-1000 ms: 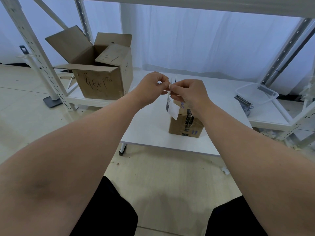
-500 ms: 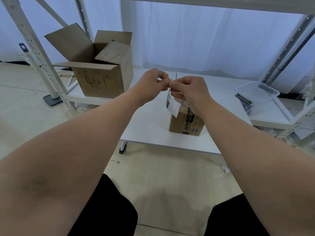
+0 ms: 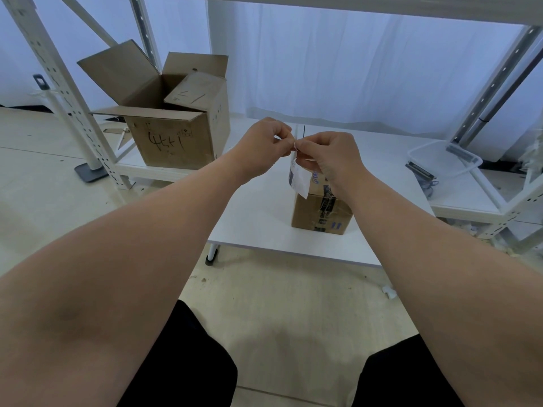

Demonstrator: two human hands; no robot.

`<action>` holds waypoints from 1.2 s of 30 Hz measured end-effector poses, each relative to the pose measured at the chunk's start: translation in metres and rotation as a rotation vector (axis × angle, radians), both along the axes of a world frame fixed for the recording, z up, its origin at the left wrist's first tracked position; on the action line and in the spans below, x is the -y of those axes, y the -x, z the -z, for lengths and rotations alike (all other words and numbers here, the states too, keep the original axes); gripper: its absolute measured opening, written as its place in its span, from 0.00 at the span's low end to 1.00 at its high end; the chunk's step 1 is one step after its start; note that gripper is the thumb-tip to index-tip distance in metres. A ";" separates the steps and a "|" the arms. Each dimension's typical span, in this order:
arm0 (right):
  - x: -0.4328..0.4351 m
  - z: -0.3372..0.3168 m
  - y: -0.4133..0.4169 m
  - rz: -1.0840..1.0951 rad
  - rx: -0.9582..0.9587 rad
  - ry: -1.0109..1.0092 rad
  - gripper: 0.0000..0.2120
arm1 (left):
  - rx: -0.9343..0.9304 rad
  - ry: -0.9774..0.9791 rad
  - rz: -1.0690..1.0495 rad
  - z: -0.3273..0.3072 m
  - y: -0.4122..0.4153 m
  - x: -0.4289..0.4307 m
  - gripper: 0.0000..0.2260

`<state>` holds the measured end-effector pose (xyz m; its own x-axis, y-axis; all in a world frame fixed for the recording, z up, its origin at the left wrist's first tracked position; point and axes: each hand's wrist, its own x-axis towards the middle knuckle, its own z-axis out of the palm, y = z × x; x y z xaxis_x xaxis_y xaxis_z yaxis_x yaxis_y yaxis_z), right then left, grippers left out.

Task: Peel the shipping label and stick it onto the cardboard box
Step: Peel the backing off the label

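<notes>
— What do you see, big things first?

— I see a white surface (image 3: 258, 218). A small cardboard box (image 3: 318, 212) sits on it, taped shut. A bigger open box (image 3: 173, 142) sits far off to the left.

— What step is this?

— I think it is the peeling step. The shipping label (image 3: 299, 179) hangs in the air just above the small box. It is not stuck on yet.

— And next?

— I think the backing must come off. Then the sticky side goes flat on the box.

— The hands?

— My left hand (image 3: 261, 142) is curled tight and pinches the label's top corner. My right hand (image 3: 329, 155) is curled too and pinches the same top edge.
</notes>
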<state>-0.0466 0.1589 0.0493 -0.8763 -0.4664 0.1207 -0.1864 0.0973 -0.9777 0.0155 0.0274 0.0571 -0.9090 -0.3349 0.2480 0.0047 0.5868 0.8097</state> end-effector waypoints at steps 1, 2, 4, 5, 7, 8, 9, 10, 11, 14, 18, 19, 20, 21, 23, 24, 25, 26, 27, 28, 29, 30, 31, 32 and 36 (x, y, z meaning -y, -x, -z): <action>0.000 0.000 0.000 0.002 -0.003 -0.004 0.04 | 0.004 0.008 0.003 0.000 0.000 0.000 0.06; 0.000 0.000 0.001 0.005 -0.006 -0.007 0.04 | 0.008 0.024 0.003 0.000 -0.001 0.000 0.06; 0.000 0.000 0.001 0.011 -0.007 -0.006 0.04 | 0.011 0.051 0.002 0.000 -0.001 0.000 0.06; 0.000 -0.001 0.000 0.010 -0.005 -0.002 0.04 | 0.007 0.057 0.001 -0.001 -0.001 0.000 0.07; 0.000 -0.002 0.000 -0.001 0.005 0.013 0.04 | -0.004 0.061 0.000 -0.001 -0.001 0.000 0.07; 0.000 -0.002 -0.001 -0.006 0.013 0.022 0.04 | -0.009 0.061 0.000 -0.001 -0.002 0.000 0.07; 0.000 -0.002 -0.001 -0.006 0.021 0.028 0.05 | -0.013 0.059 0.000 -0.001 -0.002 0.000 0.07; 0.000 -0.002 0.000 -0.003 0.022 0.026 0.05 | -0.016 0.056 0.001 -0.001 -0.002 0.000 0.06; 0.000 -0.002 0.000 0.001 0.018 0.019 0.05 | -0.020 0.051 0.001 -0.001 -0.002 -0.001 0.06; 0.000 -0.002 0.001 0.007 0.009 0.007 0.05 | -0.027 0.052 -0.001 -0.001 -0.002 -0.001 0.06; -0.001 -0.002 0.001 0.009 0.010 0.007 0.04 | -0.026 0.070 -0.001 0.000 0.000 0.000 0.06; -0.001 -0.002 0.000 0.010 0.010 0.008 0.04 | -0.024 0.075 -0.001 0.000 0.000 0.000 0.06; -0.001 -0.002 0.000 0.013 0.010 0.010 0.04 | -0.021 0.080 0.000 0.000 0.000 0.000 0.07; -0.001 -0.003 -0.001 0.015 0.012 0.013 0.04 | -0.019 0.084 -0.001 0.000 0.000 0.000 0.07; -0.001 -0.003 -0.001 0.016 0.013 0.019 0.04 | -0.017 0.089 -0.003 -0.001 0.000 0.000 0.08; -0.001 -0.003 -0.001 0.014 0.008 0.018 0.04 | -0.016 0.093 -0.003 -0.001 0.000 0.000 0.08; -0.001 -0.003 -0.001 0.009 0.000 0.015 0.04 | -0.016 0.101 -0.002 -0.001 -0.001 0.000 0.07; -0.001 -0.003 -0.002 -0.001 -0.008 0.011 0.04 | -0.015 0.111 -0.001 -0.001 -0.001 0.000 0.07; -0.001 -0.004 -0.003 -0.013 -0.017 0.005 0.03 | -0.015 0.123 -0.001 -0.001 -0.002 0.000 0.06; -0.001 -0.004 -0.004 -0.023 -0.027 -0.002 0.03 | -0.016 0.142 -0.003 -0.001 -0.002 0.000 0.06; -0.002 -0.004 -0.005 -0.028 -0.042 -0.011 0.04 | -0.019 0.165 -0.003 -0.001 -0.003 0.000 0.06; -0.002 -0.004 -0.006 -0.028 -0.060 -0.019 0.04 | -0.023 0.190 -0.002 -0.001 -0.003 0.000 0.06; -0.001 -0.004 -0.007 -0.024 -0.084 -0.030 0.03 | -0.027 0.217 0.000 -0.001 -0.003 0.000 0.06; -0.001 -0.004 -0.007 -0.015 -0.111 -0.044 0.03 | -0.032 0.246 0.001 -0.002 -0.003 0.000 0.05; 0.002 -0.004 -0.007 0.020 -0.168 -0.062 0.06 | -0.055 0.236 -0.002 -0.004 -0.006 0.000 0.05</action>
